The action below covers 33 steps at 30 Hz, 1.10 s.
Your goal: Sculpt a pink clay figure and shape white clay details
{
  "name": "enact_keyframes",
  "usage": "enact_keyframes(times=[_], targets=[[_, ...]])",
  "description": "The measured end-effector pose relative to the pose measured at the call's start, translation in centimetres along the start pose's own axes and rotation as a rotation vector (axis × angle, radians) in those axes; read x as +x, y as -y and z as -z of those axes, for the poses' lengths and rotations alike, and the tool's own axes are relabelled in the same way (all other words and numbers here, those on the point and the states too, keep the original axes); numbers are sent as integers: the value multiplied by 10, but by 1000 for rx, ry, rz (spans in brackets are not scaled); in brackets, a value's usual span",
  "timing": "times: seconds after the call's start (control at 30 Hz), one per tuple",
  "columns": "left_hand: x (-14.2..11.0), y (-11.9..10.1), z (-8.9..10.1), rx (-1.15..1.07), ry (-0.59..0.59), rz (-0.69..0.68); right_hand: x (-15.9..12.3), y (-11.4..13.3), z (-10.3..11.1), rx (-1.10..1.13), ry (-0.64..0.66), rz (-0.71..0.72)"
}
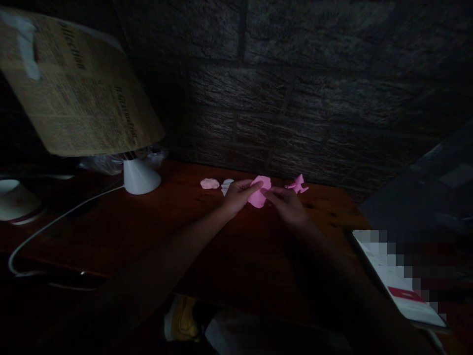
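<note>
Lying between both hands: pink piece.

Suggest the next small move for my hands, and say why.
Perhaps steady the pink piece with the left hand and pinch slightly lower with the right hand: both hands' fingers are on its upper and middle parts, while its lower edge looks free.

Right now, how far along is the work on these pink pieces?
Looks done: the pink figure, already shaped, on the table.
In hand: a flat pink piece, pinched by the left hand and right hand.
Possibly left: the pale lump and white piece, both unheld; whether they need work, I can't tell.
</note>
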<state>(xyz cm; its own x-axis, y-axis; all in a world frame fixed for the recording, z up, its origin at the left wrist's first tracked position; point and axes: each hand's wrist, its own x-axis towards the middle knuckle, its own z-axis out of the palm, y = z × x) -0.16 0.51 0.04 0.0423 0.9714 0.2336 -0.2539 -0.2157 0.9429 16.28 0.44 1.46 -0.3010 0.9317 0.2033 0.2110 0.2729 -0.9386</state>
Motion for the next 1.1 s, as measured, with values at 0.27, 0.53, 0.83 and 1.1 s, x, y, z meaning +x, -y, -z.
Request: enact_keyframes(times=[0.27,0.53,0.83,1.1], targets=[[2,-2,2,32,-41,3,-2,-1,-1,10,-19,-33],[1,2,-1,4,-44,-10,0,-8,1,33,-21,13],[1,-4,2,72,-21,-20,0,-3,1,8,7,-15],[2,0,2,70,76,15,-1,-7,4,-14,9,20]])
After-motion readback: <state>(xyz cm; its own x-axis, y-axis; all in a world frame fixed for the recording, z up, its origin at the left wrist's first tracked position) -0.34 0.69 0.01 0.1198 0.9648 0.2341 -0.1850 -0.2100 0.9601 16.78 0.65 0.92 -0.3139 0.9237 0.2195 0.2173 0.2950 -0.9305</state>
